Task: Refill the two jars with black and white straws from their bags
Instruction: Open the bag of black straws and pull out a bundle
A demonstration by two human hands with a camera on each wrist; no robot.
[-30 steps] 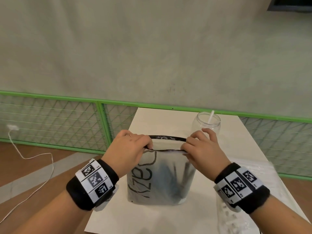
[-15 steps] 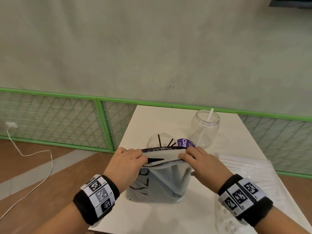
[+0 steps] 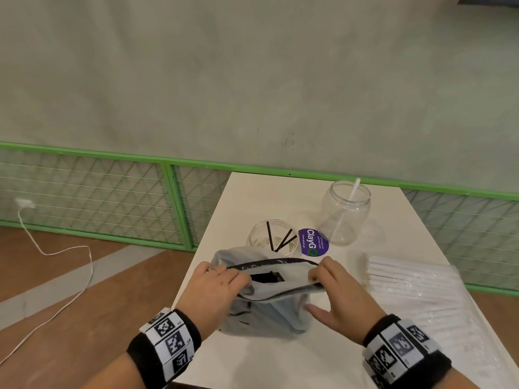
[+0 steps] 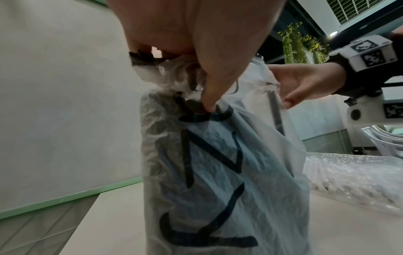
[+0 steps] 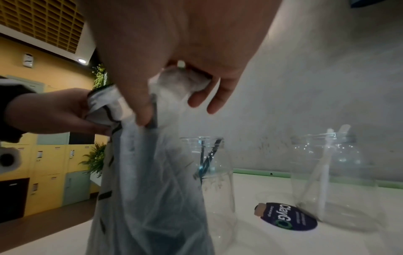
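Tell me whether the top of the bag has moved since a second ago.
Yes. The bag top has dropped toward the table; it hid the black-straw jar before and now sits below that jar's rim.

A café or canteen-like public interior is suggested. A white bench (image 3: 280, 360) is set against a pale green wall (image 3: 252, 80) edged by a green-framed mesh panel (image 3: 84, 197). A purple "ClayGo" clean-as-you-go sticker (image 3: 313, 242) is seen on the bench. Away from the bench, yellow and green lockers (image 5: 54, 172), hanging plants (image 4: 296, 44), a ceiling vent (image 4: 348, 10) and stacked white chairs (image 4: 386, 143) are seen.
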